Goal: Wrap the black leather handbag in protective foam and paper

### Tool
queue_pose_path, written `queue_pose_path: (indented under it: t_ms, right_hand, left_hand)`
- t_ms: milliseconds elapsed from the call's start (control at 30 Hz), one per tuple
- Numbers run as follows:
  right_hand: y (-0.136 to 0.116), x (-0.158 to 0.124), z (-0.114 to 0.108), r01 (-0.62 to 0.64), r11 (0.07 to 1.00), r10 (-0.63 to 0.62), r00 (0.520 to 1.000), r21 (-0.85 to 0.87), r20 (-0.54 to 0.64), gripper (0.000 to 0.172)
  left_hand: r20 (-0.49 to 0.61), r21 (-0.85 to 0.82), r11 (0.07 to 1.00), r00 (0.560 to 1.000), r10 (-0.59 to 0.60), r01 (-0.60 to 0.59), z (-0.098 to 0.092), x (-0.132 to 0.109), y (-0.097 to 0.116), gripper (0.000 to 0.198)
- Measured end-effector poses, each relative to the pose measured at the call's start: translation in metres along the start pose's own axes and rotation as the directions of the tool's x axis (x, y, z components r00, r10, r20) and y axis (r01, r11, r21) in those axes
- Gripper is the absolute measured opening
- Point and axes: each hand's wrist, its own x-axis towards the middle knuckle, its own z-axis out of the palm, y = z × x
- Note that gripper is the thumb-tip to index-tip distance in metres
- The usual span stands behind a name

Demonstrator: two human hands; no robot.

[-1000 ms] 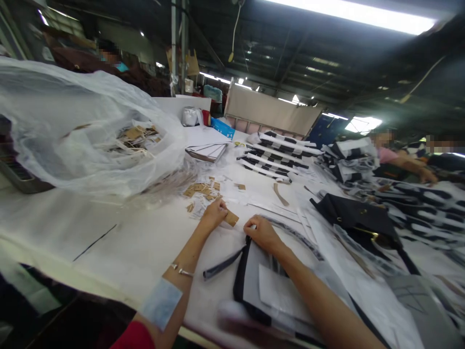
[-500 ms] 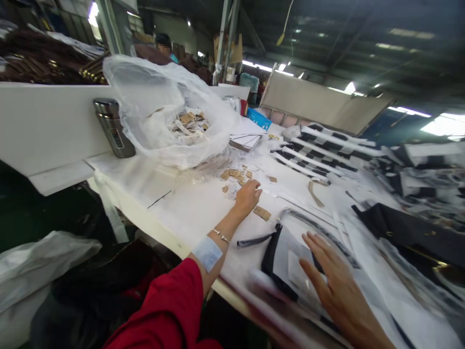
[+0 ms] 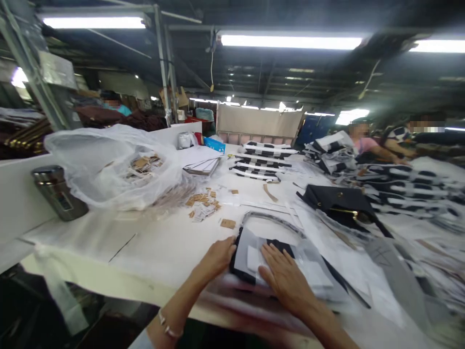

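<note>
A black handbag [image 3: 244,277] lies flat before me, partly covered with white and translucent wrapping. Its wrapped handle [image 3: 272,218] arches away from me. My right hand [image 3: 285,276] rests flat on the wrapping with its fingers stretched out. At the bag's left edge, my left hand [image 3: 220,254] has its fingers curled against the black side; the fingertips are partly hidden. A brown tag [image 3: 227,223] lies just beyond my left hand. Further off is a loose pile of small brown and white tags [image 3: 204,206].
A clear plastic bag [image 3: 90,165] of tags stands at left beside a metal flask [image 3: 60,194]. White sheets [image 3: 199,160] and checkered pieces [image 3: 259,162] lie at the back. Another black bag [image 3: 336,201] sits right. Co-workers are at far right and far left.
My left hand has moved from the tag pile to the handbag's left edge. My right hand has come down flat on the wrapping. The view has turned right and levelled.
</note>
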Motion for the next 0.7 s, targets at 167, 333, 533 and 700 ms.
queue_pose_path:
  t_ms: [167, 333, 533, 700]
  right_hand:
    - [-0.003, -0.003, -0.008, 0.007, 1.0, -0.007, 1.0, -0.001, -0.015, 0.056]
    - [0.006, -0.02, -0.012, 0.072, 0.997, -0.075, 0.988, -0.023, -0.135, 0.059]
    - [0.022, -0.047, 0.013, 0.185, 0.982, -0.187, 0.96, -0.03, -0.209, 0.054]
    - [0.031, -0.048, 0.031, 0.227, 0.972, -0.235, 0.922, -0.062, -0.309, 0.049]
  left_hand:
    - [-0.059, 0.033, 0.991, 0.99, -0.124, 0.126, 0.022, -0.041, 0.025, 0.057]
    - [-0.042, -0.075, 0.994, 0.996, -0.082, 0.079, 0.027, -0.073, 0.036, 0.058]
    - [0.1, 0.155, 0.984, 0.989, -0.107, 0.091, 0.019, -0.098, 0.061, 0.055]
    - [-0.016, -0.001, 0.997, 0.997, 0.072, -0.072, -0.017, -0.103, 0.103, 0.035]
